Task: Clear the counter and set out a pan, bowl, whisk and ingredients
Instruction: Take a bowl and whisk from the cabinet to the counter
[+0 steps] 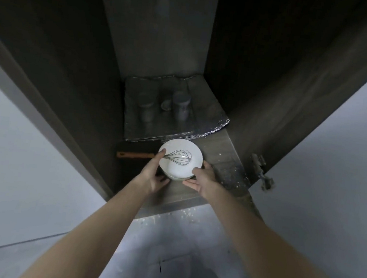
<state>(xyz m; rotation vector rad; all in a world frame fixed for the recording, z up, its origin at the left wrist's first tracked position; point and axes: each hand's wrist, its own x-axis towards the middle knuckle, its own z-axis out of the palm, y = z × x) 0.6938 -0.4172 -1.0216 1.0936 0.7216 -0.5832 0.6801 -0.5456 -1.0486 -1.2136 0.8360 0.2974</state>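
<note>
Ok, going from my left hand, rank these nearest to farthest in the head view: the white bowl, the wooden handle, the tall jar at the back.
1. white bowl: in the left hand itself, thumb on its rim.
2. wooden handle: just left of the bowl, low on the shelf.
3. tall jar: deep at the back, standing on the foil.

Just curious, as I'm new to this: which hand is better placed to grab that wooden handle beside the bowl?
Probably the left hand: it grips the bowl next to the wooden handle, while the right hand holds the opposite side, farther off.
</note>
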